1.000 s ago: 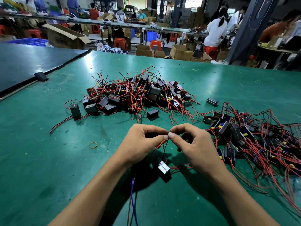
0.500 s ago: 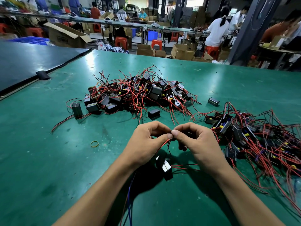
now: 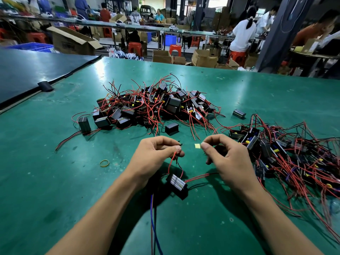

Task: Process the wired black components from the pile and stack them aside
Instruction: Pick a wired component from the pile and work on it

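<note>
Foreground: both forearms reach in over the green table (image 3: 55, 190). One component (image 3: 177, 184), a black block with a pale striped face, lies on the table between the wrists. A blue lead (image 3: 153, 218) runs from beside it back toward the person. The left hand (image 3: 156, 155) pinches the ends of the block's red and black leads (image 3: 173, 161) between thumb and forefinger, lifted above the block. The right hand (image 3: 226, 159) pinches a small yellow tab (image 3: 197, 145) between thumb and forefinger, with its other fingers loosely curled. The hands stand near each other but apart.

Step in hand, by judgement: dressing the lead ends of a single unit. The next move likely calls for a fine meeting of tab and leads, or for dropping the tab, before the block is set aside.

A rubber band (image 3: 104, 163) lies left of the hands. Beyond are a centre pile (image 3: 156, 107) and a right heap (image 3: 285, 153); which one is the finished stack cannot be told.
</note>
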Tool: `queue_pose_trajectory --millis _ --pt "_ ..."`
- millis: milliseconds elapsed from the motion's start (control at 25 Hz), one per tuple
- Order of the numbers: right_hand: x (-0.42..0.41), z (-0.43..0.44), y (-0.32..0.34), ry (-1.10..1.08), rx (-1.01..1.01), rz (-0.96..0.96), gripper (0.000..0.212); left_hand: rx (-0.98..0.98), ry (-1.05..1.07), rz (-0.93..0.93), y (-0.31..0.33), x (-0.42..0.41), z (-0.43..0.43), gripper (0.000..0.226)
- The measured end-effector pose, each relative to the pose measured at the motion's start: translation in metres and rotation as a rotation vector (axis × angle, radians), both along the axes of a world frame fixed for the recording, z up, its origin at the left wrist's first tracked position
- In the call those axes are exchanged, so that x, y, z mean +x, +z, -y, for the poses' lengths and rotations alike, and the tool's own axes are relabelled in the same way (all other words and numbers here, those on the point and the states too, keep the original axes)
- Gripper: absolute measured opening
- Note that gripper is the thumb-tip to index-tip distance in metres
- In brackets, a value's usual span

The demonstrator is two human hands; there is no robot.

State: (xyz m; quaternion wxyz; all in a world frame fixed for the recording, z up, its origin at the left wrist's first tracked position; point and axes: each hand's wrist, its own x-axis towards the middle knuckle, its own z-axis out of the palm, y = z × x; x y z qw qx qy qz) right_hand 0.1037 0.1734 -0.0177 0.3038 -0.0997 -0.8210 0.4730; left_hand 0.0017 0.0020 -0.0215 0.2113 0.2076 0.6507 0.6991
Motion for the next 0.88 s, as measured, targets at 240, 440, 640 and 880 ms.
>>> queue_pose_trajectory --millis 240,440,640,880 --pt "0.0 0.017 0.003 0.161 -0.057 0.079 0.01 0.008 -0.03 -0.124 -0.001 0.007 -0.007 0.01" --pt "0.002 0.013 0.003 0.118 -0.072 0.136 0.01 0.002 -0.02 -0.12 -0.003 0.006 -0.005 0.005" --pt "0.0 0.016 0.001 0.094 0.139 0.006 0.011 -0.021 0.012 -0.155 -0.001 0.006 -0.005 0.001" --pt "-0.001 0.011 -0.001 0.095 0.36 -0.037 0.003 -0.034 -0.027 -0.202 0.002 0.009 -0.005 0.002"
